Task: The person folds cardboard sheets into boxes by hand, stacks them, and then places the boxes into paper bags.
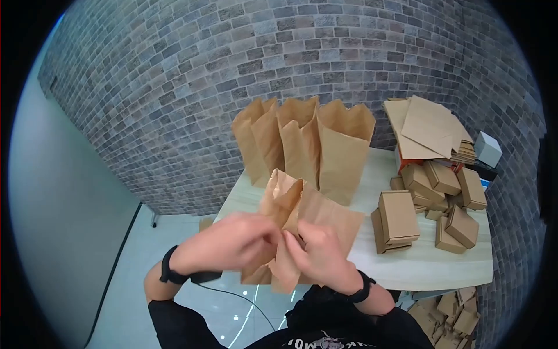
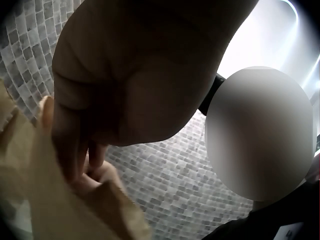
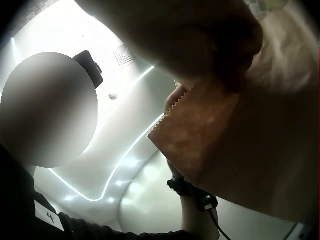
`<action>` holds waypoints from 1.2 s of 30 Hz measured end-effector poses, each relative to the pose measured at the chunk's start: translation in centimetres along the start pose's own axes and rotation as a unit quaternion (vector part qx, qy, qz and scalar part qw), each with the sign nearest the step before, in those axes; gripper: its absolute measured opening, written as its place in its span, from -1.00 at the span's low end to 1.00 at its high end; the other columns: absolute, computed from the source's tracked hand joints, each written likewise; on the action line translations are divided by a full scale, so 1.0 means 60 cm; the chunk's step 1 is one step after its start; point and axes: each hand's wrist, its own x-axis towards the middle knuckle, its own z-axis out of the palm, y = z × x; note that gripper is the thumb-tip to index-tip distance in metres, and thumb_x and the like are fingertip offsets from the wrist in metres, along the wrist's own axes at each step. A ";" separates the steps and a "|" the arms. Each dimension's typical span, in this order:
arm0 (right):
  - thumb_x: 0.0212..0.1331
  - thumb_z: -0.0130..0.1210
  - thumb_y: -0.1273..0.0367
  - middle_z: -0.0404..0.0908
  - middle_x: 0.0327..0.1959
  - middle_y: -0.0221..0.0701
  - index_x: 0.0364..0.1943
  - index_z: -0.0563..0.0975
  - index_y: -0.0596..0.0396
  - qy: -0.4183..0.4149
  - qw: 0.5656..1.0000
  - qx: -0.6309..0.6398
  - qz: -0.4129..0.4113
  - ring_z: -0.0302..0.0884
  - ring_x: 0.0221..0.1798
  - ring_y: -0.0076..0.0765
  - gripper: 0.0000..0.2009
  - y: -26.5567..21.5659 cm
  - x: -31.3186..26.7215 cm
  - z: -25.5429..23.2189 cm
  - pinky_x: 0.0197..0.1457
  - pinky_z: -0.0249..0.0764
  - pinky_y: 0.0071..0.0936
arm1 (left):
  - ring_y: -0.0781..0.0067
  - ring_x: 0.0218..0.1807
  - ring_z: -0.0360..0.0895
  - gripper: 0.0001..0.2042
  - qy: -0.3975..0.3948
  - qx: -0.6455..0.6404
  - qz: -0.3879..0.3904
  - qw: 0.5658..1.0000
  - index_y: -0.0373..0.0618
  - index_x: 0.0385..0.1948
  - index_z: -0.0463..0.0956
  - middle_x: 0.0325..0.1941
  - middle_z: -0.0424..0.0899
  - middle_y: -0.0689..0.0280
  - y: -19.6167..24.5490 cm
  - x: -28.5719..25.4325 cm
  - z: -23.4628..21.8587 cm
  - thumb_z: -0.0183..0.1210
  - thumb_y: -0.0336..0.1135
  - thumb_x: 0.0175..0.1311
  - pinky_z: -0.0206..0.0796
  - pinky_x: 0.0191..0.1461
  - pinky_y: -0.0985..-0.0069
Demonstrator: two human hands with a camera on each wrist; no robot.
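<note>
A brown paper bag (image 1: 331, 218) with its mouth partly spread is held in front of the body, above the table's near edge. The left hand (image 1: 235, 241) pinches the bag's rim with curled fingers. Close beside it, the right hand (image 1: 322, 256) grips the same bag, thumb on the paper. In the left wrist view the left hand (image 2: 120, 95) bends over the bag paper (image 2: 55, 200). The right wrist view shows the right hand (image 3: 215, 45) dark against the bag (image 3: 200, 135) and its zigzag edge.
Several open paper bags (image 1: 346, 157) stand upright at the back of the table (image 1: 447, 267). Small cardboard boxes (image 1: 400, 215) lie on the right, below stacked flat cardboard (image 1: 430, 128). A white box (image 1: 487, 149) sits at the back right. More cardboard pieces (image 1: 447, 317) lie under the table.
</note>
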 end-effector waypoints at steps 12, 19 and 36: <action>0.10 0.15 0.48 0.49 -0.59 -0.21 -0.40 0.41 0.14 -0.044 0.998 -0.022 -0.049 0.53 -0.53 -0.03 -0.88 -0.020 -0.088 0.082 -0.51 0.43 -0.17 | -0.04 -0.04 0.60 -0.70 -0.155 0.117 -0.156 0.969 -0.10 -0.03 0.58 -0.12 0.68 0.05 -0.140 -0.003 0.169 0.14 -0.35 0.18 0.44 0.04 0.25; 0.09 0.18 0.51 0.43 -0.62 -0.23 -0.44 0.40 0.15 -0.082 0.992 0.033 -0.087 0.49 -0.58 -0.09 -0.85 -0.048 -0.124 0.075 -0.54 0.41 -0.25 | -0.05 -0.03 0.59 -0.65 -0.155 0.118 -0.091 0.977 -0.11 0.00 0.57 -0.11 0.68 0.03 -0.128 0.031 0.200 0.18 -0.27 0.17 0.42 0.06 0.21; 0.28 -0.06 0.50 0.51 -0.68 -0.39 0.46 -0.07 0.18 0.038 0.906 0.291 0.306 0.51 -0.66 -0.54 -0.32 -0.003 -0.026 -0.123 -0.63 0.39 -0.47 | -0.07 0.00 0.58 -0.49 -0.401 0.146 0.001 0.904 -0.11 0.11 0.51 -0.07 0.66 -0.02 -0.092 0.180 0.139 0.24 0.01 0.19 0.38 0.11 0.17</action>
